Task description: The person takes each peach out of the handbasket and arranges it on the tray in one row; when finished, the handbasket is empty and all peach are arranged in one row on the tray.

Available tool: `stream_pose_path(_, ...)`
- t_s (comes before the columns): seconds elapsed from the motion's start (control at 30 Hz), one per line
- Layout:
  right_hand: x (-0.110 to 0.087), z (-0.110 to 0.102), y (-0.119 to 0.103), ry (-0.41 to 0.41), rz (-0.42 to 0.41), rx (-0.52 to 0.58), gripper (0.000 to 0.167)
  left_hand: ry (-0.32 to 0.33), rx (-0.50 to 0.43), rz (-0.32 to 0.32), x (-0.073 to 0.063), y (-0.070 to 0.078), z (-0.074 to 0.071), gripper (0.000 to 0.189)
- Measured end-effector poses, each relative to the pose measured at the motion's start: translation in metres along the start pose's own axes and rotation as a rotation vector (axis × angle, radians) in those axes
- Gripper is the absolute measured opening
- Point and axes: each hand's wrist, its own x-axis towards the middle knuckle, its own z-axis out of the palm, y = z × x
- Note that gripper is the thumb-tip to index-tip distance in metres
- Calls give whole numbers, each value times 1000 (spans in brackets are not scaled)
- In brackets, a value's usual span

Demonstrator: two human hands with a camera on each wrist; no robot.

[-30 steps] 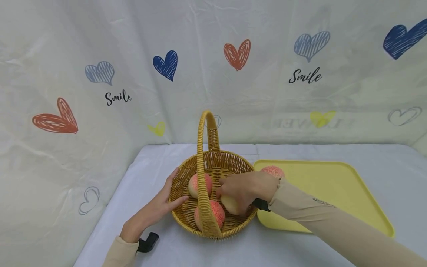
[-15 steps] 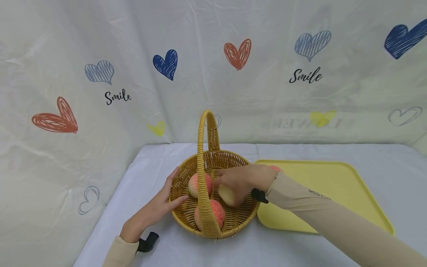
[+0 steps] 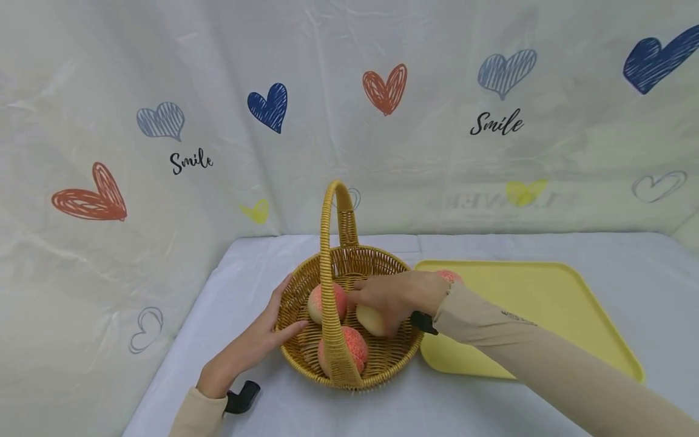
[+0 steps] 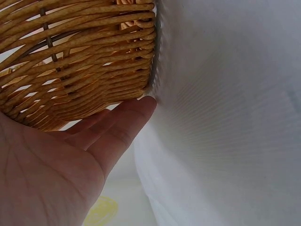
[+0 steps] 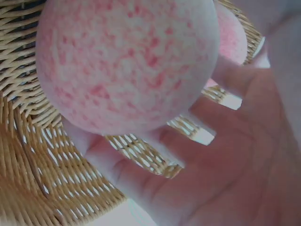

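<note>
A round wicker basket [image 3: 401, 361] with a tall arched handle [image 3: 328, 255] stands on the table. My left hand [image 3: 256, 340] grips its left side, thumb reaching over the rim and fingers along the outer wall, as the left wrist view shows. Inside the basket, my right hand [image 3: 393, 297] holds a pale, pink-speckled peach [image 5: 127, 61], fingers around its side. Two more peaches lie in the basket: one peach [image 3: 317, 303] touches the fingertip area to the left, and another peach [image 3: 356, 347] sits at the front, partly behind the handle.
To the right of the basket lies a yellow tray [image 3: 524, 303]. A further peach [image 3: 450, 276] is on its left part, mostly hidden by my right wrist. A white cloth [image 3: 273, 413] covers the table, and a curtain [image 3: 437, 152] printed with hearts hangs behind.
My right hand has shifted slightly left and back inside the basket with the peach, covering more of the one on the tray. The left hand has kept its place.
</note>
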Motion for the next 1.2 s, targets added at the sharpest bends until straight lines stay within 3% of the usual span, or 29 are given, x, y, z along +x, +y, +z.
stream_pose_path(0.2,-20,-13,-1,118,-46,50,70,-4,-9,-18,2,-1,0,95)
stream_pose_path(0.33,-50,-29,5,236,-129,104,63,-8,-14,-30,2,-1,0,96)
stream_pose_path(0.47,-83,-39,18,366,-134,171,61,-16,-18,-22,3,-2,0,96)
stream_pose_path(0.63,-126,-43,45,469,-73,226,60,-19,-24,-15,3,-1,1,95)
stream_pose_path(0.87,-178,-20,85,548,54,304,66,-23,-22,-17,1,1,2,94)
stream_pose_path(1.07,-196,4,114,532,184,280,66,-14,-33,-24,-3,1,1,93)
stream_pose_path(1.2,-200,23,130,513,216,243,62,-14,-30,-15,-3,1,0,92)
